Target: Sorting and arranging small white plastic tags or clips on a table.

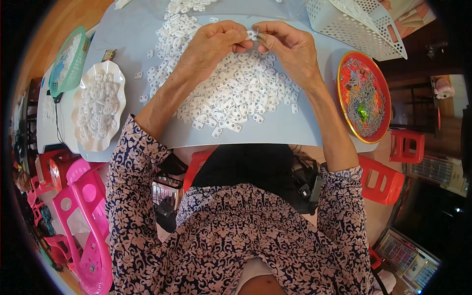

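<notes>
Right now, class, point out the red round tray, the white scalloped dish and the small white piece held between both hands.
red round tray (344, 73), head view, bare left rim.
white scalloped dish (114, 69), head view, upper rim.
small white piece (252, 35), head view, its middle.

Dark navy blouse (236, 231) with pale pink floral print; sleeves (130, 147) pushed up near the elbows, forearms bare; no rings or watch visible.

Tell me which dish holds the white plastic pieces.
The white scalloped dish at the left; the red round plate at the right holds colourful bits instead.
</notes>
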`<action>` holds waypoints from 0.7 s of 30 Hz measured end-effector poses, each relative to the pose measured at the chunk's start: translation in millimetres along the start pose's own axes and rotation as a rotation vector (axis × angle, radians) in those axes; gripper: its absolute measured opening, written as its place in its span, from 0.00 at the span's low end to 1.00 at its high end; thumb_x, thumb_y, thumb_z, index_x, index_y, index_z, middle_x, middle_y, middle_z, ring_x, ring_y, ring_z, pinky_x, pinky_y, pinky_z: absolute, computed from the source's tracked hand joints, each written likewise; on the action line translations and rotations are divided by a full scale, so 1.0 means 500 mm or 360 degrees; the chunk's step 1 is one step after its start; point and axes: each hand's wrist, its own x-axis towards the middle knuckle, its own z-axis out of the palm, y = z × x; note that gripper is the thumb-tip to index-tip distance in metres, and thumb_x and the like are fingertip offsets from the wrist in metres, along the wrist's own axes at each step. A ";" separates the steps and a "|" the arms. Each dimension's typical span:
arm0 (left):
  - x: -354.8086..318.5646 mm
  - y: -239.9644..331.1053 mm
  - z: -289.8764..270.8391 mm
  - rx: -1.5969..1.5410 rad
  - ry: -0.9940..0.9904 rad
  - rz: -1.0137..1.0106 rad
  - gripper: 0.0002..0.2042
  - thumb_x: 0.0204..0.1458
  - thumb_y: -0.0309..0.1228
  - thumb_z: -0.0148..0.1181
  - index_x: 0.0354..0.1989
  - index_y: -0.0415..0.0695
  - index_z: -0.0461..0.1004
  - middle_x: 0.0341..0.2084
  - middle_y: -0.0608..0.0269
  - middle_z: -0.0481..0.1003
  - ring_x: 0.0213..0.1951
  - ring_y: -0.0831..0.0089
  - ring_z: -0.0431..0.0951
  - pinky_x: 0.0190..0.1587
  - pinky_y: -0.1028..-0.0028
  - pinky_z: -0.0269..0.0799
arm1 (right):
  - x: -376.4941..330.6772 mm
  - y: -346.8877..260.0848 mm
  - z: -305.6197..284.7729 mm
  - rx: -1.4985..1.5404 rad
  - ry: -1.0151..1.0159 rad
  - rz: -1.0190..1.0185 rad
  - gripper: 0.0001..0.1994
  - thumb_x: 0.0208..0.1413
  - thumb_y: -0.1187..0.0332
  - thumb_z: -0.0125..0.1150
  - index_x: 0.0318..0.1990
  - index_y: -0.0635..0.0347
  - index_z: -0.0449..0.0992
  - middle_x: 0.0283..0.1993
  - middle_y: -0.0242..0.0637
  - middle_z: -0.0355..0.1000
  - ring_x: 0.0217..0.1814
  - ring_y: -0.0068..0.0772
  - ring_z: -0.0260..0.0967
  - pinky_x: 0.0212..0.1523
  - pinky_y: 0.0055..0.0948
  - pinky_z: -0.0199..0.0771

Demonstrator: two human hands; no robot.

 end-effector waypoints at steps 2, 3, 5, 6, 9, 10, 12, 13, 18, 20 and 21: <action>0.001 0.002 -0.004 0.0002 -0.0058 -0.0038 0.11 0.56 0.32 0.53 0.37 0.36 0.75 0.29 0.61 0.74 0.34 0.74 0.74 0.39 0.77 0.70 | 0.000 0.001 -0.002 -0.0009 -0.0012 0.0000 0.09 0.55 0.75 0.57 0.43 0.64 0.77 0.32 0.30 0.74 0.30 0.17 0.69 0.35 0.17 0.74; 0.001 0.003 -0.007 0.0004 -0.0116 -0.0075 0.11 0.56 0.32 0.53 0.37 0.36 0.75 0.28 0.61 0.74 0.33 0.75 0.74 0.38 0.78 0.70 | 0.000 0.002 -0.005 -0.0047 -0.0020 -0.0019 0.09 0.55 0.75 0.57 0.43 0.65 0.76 0.33 0.30 0.74 0.30 0.17 0.69 0.35 0.17 0.73; 0.003 0.003 -0.014 -0.0001 -0.0108 -0.0080 0.11 0.56 0.33 0.53 0.36 0.36 0.75 0.28 0.61 0.74 0.32 0.75 0.73 0.38 0.77 0.70 | 0.002 0.003 -0.005 -0.0082 -0.0031 -0.0041 0.09 0.54 0.75 0.57 0.43 0.65 0.76 0.33 0.31 0.74 0.30 0.17 0.68 0.35 0.17 0.73; 0.004 0.003 -0.017 -0.0006 -0.0102 -0.0085 0.11 0.56 0.33 0.53 0.36 0.37 0.75 0.27 0.61 0.74 0.31 0.76 0.72 0.37 0.77 0.70 | 0.003 0.003 -0.004 -0.0080 -0.0041 -0.0075 0.10 0.54 0.76 0.57 0.44 0.65 0.76 0.32 0.31 0.73 0.30 0.17 0.68 0.34 0.17 0.72; 0.008 0.000 -0.023 -0.0044 -0.0073 -0.0035 0.11 0.56 0.34 0.53 0.35 0.37 0.75 0.26 0.61 0.74 0.31 0.76 0.72 0.37 0.77 0.69 | 0.001 0.001 0.001 -0.0030 -0.0081 -0.0116 0.11 0.53 0.77 0.58 0.45 0.66 0.74 0.30 0.30 0.72 0.29 0.16 0.67 0.32 0.16 0.70; 0.009 0.001 -0.025 -0.0044 -0.0074 -0.0035 0.11 0.56 0.34 0.53 0.35 0.37 0.75 0.26 0.61 0.74 0.31 0.76 0.72 0.37 0.77 0.69 | 0.001 -0.002 0.002 0.0018 -0.0113 -0.0126 0.12 0.53 0.78 0.57 0.45 0.66 0.73 0.29 0.29 0.71 0.29 0.15 0.66 0.31 0.16 0.69; 0.011 0.003 -0.027 -0.0046 -0.0121 -0.0032 0.11 0.56 0.33 0.53 0.35 0.37 0.75 0.26 0.61 0.73 0.31 0.76 0.71 0.37 0.77 0.68 | 0.001 -0.004 0.002 -0.0002 -0.0148 -0.0080 0.13 0.53 0.78 0.58 0.46 0.65 0.71 0.28 0.29 0.71 0.28 0.15 0.65 0.31 0.16 0.68; 0.009 0.006 -0.024 -0.0046 -0.0122 -0.0034 0.11 0.56 0.33 0.53 0.35 0.37 0.75 0.26 0.61 0.73 0.31 0.76 0.71 0.37 0.77 0.68 | 0.001 -0.004 0.001 -0.0020 -0.0184 -0.0033 0.14 0.52 0.78 0.58 0.47 0.65 0.70 0.28 0.29 0.70 0.28 0.14 0.65 0.30 0.15 0.67; 0.009 0.005 -0.027 0.0251 -0.0174 0.0090 0.12 0.57 0.35 0.50 0.35 0.37 0.74 0.26 0.61 0.74 0.31 0.76 0.72 0.38 0.76 0.68 | 0.000 -0.007 -0.001 -0.0075 -0.0234 -0.0013 0.16 0.51 0.78 0.59 0.49 0.65 0.69 0.27 0.28 0.70 0.28 0.14 0.65 0.30 0.14 0.66; 0.006 0.013 -0.027 0.0318 -0.0198 0.0111 0.13 0.57 0.35 0.50 0.36 0.37 0.74 0.26 0.61 0.74 0.31 0.76 0.72 0.38 0.76 0.68 | 0.000 -0.009 -0.002 -0.0077 -0.0247 -0.0007 0.16 0.51 0.78 0.59 0.49 0.65 0.69 0.27 0.28 0.70 0.28 0.14 0.65 0.30 0.15 0.67; 0.005 0.018 -0.027 0.0385 -0.0222 0.0134 0.13 0.57 0.35 0.49 0.36 0.36 0.74 0.26 0.61 0.74 0.31 0.76 0.72 0.38 0.76 0.69 | -0.001 -0.010 -0.002 -0.0084 -0.0257 -0.0004 0.16 0.51 0.78 0.59 0.49 0.65 0.69 0.27 0.28 0.70 0.28 0.14 0.65 0.30 0.15 0.66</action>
